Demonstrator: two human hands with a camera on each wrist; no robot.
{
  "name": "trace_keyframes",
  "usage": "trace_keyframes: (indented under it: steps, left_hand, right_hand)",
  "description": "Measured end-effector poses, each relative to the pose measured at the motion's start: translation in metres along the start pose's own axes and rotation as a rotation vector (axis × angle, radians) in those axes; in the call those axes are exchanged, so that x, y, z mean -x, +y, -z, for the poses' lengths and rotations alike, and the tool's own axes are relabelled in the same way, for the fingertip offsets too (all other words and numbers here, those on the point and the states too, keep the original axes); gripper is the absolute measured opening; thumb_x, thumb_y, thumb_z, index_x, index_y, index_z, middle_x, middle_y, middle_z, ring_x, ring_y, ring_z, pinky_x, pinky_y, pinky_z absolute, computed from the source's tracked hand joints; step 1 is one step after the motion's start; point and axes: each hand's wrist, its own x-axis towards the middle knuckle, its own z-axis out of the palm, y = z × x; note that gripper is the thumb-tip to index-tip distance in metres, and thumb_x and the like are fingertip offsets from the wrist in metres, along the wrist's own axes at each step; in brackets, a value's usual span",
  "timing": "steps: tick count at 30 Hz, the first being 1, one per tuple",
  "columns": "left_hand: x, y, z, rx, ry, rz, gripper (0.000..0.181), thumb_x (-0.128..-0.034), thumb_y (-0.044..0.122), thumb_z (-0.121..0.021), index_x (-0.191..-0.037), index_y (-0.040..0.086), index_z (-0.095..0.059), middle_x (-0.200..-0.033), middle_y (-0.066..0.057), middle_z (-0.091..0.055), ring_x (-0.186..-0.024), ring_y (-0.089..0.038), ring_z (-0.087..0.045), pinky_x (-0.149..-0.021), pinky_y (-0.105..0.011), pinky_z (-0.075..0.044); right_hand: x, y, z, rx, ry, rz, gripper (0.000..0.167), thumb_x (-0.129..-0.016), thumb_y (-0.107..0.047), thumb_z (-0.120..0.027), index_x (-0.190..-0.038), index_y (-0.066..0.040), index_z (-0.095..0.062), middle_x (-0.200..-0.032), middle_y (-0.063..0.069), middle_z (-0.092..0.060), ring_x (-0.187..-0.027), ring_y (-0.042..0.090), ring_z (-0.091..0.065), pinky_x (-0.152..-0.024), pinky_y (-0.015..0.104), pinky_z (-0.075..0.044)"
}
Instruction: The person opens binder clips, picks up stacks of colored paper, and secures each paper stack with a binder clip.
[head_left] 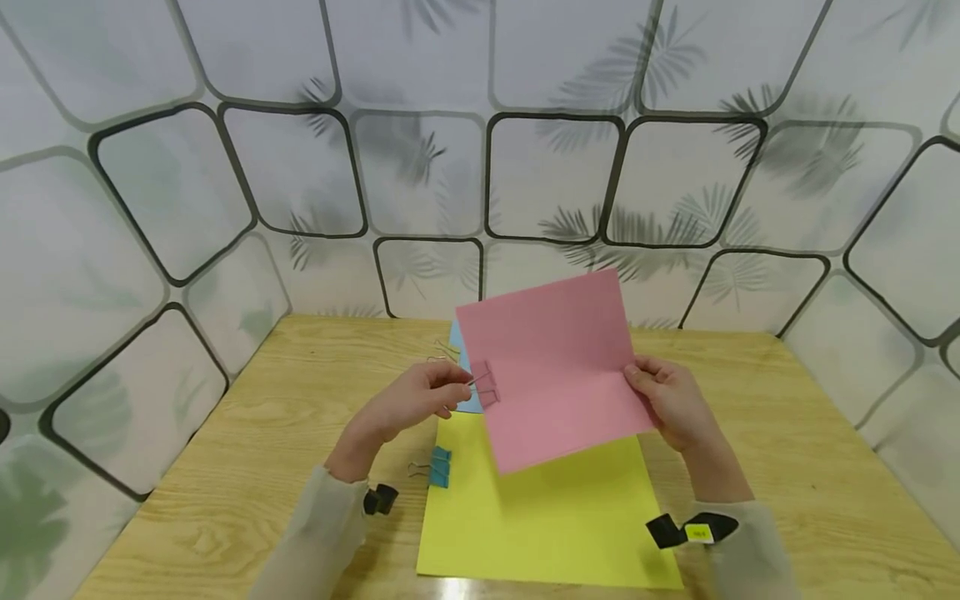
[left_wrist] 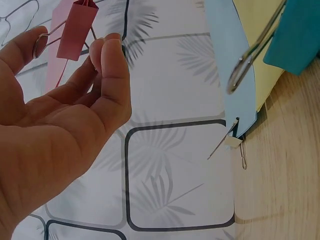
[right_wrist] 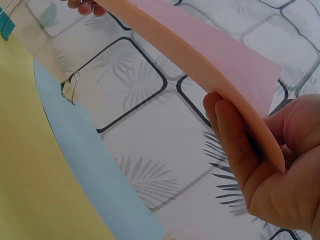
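Observation:
A pink sheet of paper (head_left: 555,358), perhaps more than one layer, is held up tilted above the table. On its left edge sits a pink binder clip (head_left: 487,385). My left hand (head_left: 412,398) holds this clip by its wire handles; in the left wrist view the thumb touches one handle loop and curled fingers are at the other. My right hand (head_left: 675,400) pinches the right edge of the pink paper, thumb in front and fingers behind. Beneath lies yellow paper (head_left: 547,533) with a teal binder clip (head_left: 439,467) on its left edge.
Light blue paper (right_wrist: 95,145) lies beyond the yellow paper, partly hidden by the pink sheet in the head view. A pale yellowish binder clip (right_wrist: 68,92) grips its edge. Wooden table (head_left: 262,467) surrounds the papers, and a patterned backdrop (head_left: 420,175) stands behind and at both sides.

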Motion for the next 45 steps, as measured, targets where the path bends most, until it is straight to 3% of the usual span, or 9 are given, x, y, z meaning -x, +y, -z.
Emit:
trace_keyframes:
  steps: [5,13,19,22,25,30,35,45]
  left_hand:
    - [0.001,0.003,-0.003,-0.038,-0.034,0.005,0.04,-0.1025,0.022,-0.053,-0.134,-0.002,-0.055,-0.137,-0.02,-0.054,-0.107,-0.023,-0.06,-0.089,-0.037,-0.052]
    - [-0.004,0.019,-0.005,-0.039,0.017,-0.019,0.039,-0.1029,0.021,-0.052,-0.133,-0.004,-0.054,-0.13,-0.017,-0.058,-0.107,-0.025,-0.06,-0.09,-0.039,-0.052]
    - [-0.01,0.021,-0.016,0.06,0.03,-0.01,0.019,-0.1035,0.018,-0.051,-0.104,0.0,-0.055,-0.104,-0.01,-0.058,-0.089,-0.021,-0.057,-0.087,-0.042,-0.051]
    - [-0.013,0.017,-0.022,0.075,0.019,-0.01,0.021,-0.1054,0.019,-0.047,-0.096,0.001,-0.054,-0.105,-0.01,-0.057,-0.088,-0.021,-0.054,-0.085,-0.042,-0.049]
    - [-0.015,0.016,-0.026,0.069,0.028,0.005,0.023,-0.1064,0.02,-0.045,-0.097,0.001,-0.053,-0.114,-0.014,-0.058,-0.09,-0.022,-0.054,-0.083,-0.037,-0.049]
    - [-0.019,0.021,-0.038,0.064,0.035,0.038,0.024,-0.1068,0.021,-0.045,-0.101,-0.001,-0.053,-0.123,-0.019,-0.058,-0.099,-0.026,-0.058,-0.088,-0.041,-0.05]
    - [-0.022,0.027,-0.051,0.071,0.02,0.068,0.024,-0.1066,0.022,-0.045,-0.1,-0.001,-0.052,-0.117,-0.016,-0.06,-0.109,-0.034,-0.06,-0.092,-0.046,-0.049]
    - [-0.035,0.03,-0.079,0.068,0.004,0.089,0.025,-0.1052,0.023,-0.048,-0.094,0.001,-0.05,-0.107,-0.014,-0.056,-0.106,-0.03,-0.058,-0.09,-0.042,-0.048]
  right_hand:
    - [0.004,-0.004,0.006,0.009,-0.009,0.003,0.044,-0.105,-0.016,-0.051,-0.13,0.019,-0.046,-0.085,-0.007,-0.069,-0.071,0.011,-0.069,-0.062,0.03,-0.058]
    - [0.005,-0.011,0.016,0.006,0.005,0.024,0.022,-0.104,-0.018,-0.054,-0.114,0.0,-0.061,-0.082,-0.006,-0.07,-0.069,0.011,-0.069,-0.059,0.03,-0.058]
    - [0.012,-0.012,0.023,0.041,0.021,0.021,0.038,-0.105,-0.018,-0.051,-0.127,0.013,-0.052,-0.083,-0.007,-0.069,-0.07,0.01,-0.069,-0.06,0.03,-0.058]
    - [0.015,-0.009,0.026,0.054,0.026,0.015,0.046,-0.105,-0.018,-0.049,-0.133,0.018,-0.044,-0.085,-0.008,-0.069,-0.072,0.01,-0.069,-0.062,0.031,-0.059]
    - [0.018,-0.004,0.029,0.073,0.029,0.008,0.049,-0.106,-0.018,-0.047,-0.135,0.02,-0.041,-0.085,-0.008,-0.068,-0.073,0.01,-0.069,-0.063,0.031,-0.059]
    - [0.025,-0.001,0.036,0.115,0.064,-0.03,0.049,-0.106,-0.02,-0.046,-0.137,0.019,-0.041,-0.084,-0.01,-0.066,-0.073,0.008,-0.067,-0.063,0.031,-0.058]
    - [0.032,0.001,0.046,0.147,0.085,-0.048,0.05,-0.106,-0.019,-0.046,-0.137,0.019,-0.04,-0.084,-0.009,-0.065,-0.072,0.007,-0.066,-0.063,0.03,-0.058]
    - [0.05,0.008,0.07,0.253,0.113,-0.078,0.05,-0.107,-0.02,-0.045,-0.138,0.018,-0.04,-0.087,-0.006,-0.063,-0.073,0.007,-0.064,-0.064,0.03,-0.058]
